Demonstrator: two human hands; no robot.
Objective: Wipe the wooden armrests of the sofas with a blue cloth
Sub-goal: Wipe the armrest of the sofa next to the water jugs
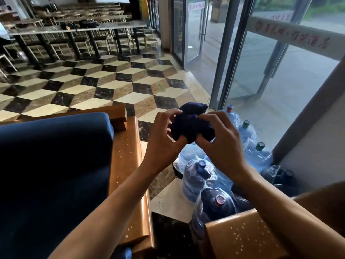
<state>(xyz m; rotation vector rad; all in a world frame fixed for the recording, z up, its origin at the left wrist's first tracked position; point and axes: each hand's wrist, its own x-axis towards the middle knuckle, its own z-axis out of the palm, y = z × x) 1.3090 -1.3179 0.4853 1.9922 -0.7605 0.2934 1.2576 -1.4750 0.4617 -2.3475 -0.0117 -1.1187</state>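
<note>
Dark blue cloth [192, 126] bunched in mid-air, left hand [164, 135] and right hand [222, 143] both clamped on it; should fold it flat before pressing along wooden armrest [127, 165].

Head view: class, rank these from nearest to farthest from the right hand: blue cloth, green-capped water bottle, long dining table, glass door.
1. Blue cloth: held by the right hand and left hand.
2. Green-capped water bottle: just right, by the window.
3. Glass door: ahead, right.
4. Long dining table: far left.
</note>
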